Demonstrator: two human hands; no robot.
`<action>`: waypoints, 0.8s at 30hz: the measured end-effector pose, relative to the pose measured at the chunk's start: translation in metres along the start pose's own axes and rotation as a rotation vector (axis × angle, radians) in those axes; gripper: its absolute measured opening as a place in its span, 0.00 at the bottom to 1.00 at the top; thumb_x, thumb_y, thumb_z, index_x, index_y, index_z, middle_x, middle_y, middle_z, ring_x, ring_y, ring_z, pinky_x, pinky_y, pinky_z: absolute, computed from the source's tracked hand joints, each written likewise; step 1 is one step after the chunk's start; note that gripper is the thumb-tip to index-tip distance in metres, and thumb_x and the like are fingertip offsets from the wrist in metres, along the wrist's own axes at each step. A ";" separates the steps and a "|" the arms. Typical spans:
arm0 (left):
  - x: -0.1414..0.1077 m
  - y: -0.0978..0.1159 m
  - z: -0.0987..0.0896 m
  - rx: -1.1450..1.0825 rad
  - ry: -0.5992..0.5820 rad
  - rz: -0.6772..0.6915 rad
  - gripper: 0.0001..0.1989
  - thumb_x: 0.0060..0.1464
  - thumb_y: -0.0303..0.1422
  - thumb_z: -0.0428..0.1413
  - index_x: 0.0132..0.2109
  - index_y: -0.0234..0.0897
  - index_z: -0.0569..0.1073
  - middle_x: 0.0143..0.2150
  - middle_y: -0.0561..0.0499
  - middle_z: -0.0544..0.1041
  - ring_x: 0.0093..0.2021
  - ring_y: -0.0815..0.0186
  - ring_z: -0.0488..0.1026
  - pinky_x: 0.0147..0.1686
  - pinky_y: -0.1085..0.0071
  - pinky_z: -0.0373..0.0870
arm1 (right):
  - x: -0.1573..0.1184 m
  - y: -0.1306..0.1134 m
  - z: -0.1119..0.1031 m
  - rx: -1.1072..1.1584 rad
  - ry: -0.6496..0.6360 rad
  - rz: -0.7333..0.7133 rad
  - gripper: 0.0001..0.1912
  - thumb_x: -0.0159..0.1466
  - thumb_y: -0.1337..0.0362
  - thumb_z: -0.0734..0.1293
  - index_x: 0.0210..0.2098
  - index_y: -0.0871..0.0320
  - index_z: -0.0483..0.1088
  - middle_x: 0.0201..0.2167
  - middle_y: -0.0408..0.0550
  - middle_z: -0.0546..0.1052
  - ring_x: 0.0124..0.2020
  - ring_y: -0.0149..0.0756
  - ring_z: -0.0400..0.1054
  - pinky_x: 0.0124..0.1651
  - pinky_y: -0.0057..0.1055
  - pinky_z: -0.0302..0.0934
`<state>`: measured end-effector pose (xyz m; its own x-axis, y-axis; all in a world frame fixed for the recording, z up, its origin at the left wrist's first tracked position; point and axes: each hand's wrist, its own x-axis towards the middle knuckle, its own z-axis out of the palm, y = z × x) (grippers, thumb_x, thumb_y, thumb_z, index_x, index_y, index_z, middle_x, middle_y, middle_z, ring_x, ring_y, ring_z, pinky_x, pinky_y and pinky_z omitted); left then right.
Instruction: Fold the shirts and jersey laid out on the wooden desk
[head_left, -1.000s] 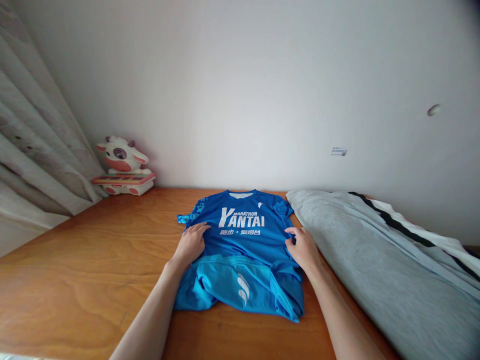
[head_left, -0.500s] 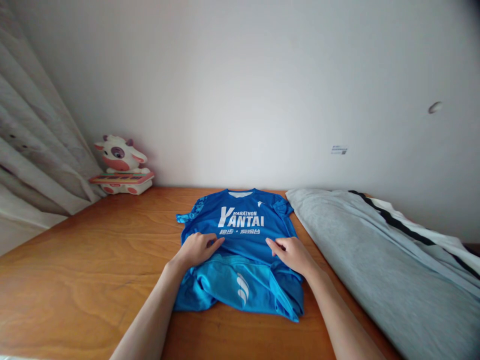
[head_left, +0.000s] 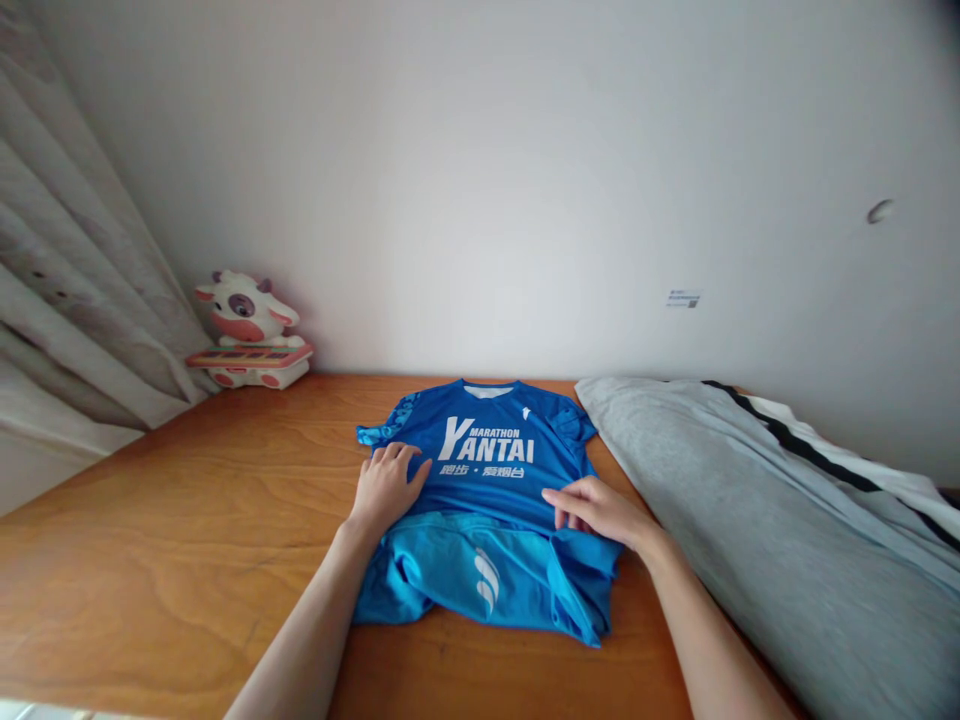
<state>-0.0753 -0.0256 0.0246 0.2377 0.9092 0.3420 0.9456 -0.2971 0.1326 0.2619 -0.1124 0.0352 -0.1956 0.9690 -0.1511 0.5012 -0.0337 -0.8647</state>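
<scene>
A blue short-sleeved T-shirt (head_left: 487,500) with white "Marathon Yantai" lettering lies front up, its collar toward the wall. Its lighter blue lower part is folded and bunched at the near side, showing a white logo. On the shirt's left side rests my left hand (head_left: 388,485), open, fingers spread and thumb apart. At the right side my right hand (head_left: 596,510) has its fingers curled together at the fabric, seemingly gripping it; the fingertips are partly hidden.
The shirt lies on a wooden table (head_left: 187,530) against a white wall. Grey cloth (head_left: 735,500) with black and white bands lies along the right. A cow-shaped toy keyboard (head_left: 251,335) stands at the back left, beside a pale curtain (head_left: 67,270).
My left hand has unfolded from a curled pose and shifted slightly up and left. My right hand has moved a little right, and the shirt's right edge has spread outward with it.
</scene>
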 end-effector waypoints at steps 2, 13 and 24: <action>0.000 -0.004 0.005 0.007 -0.041 -0.059 0.22 0.66 0.46 0.47 0.55 0.40 0.76 0.58 0.40 0.76 0.58 0.45 0.71 0.53 0.51 0.69 | 0.004 0.004 0.001 0.039 0.149 -0.038 0.29 0.63 0.37 0.62 0.27 0.55 0.75 0.18 0.42 0.75 0.19 0.33 0.67 0.25 0.27 0.58; 0.003 -0.013 0.013 0.011 -0.055 -0.087 0.21 0.65 0.39 0.46 0.58 0.38 0.75 0.63 0.41 0.74 0.62 0.50 0.70 0.60 0.53 0.66 | 0.021 0.022 0.013 -0.432 0.547 -0.178 0.19 0.68 0.49 0.59 0.31 0.51 0.74 0.27 0.46 0.80 0.28 0.40 0.73 0.32 0.32 0.59; 0.009 0.000 0.015 -0.057 -0.004 -0.064 0.23 0.65 0.43 0.47 0.57 0.36 0.76 0.61 0.38 0.75 0.61 0.46 0.70 0.59 0.50 0.65 | 0.032 0.050 0.006 -0.590 0.615 -0.222 0.22 0.65 0.52 0.63 0.52 0.55 0.76 0.57 0.57 0.76 0.58 0.55 0.69 0.62 0.53 0.61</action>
<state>-0.0695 -0.0132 0.0140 0.1782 0.9281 0.3270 0.9447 -0.2543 0.2069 0.2753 -0.0845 -0.0157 0.0630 0.9040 0.4229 0.8924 0.1388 -0.4295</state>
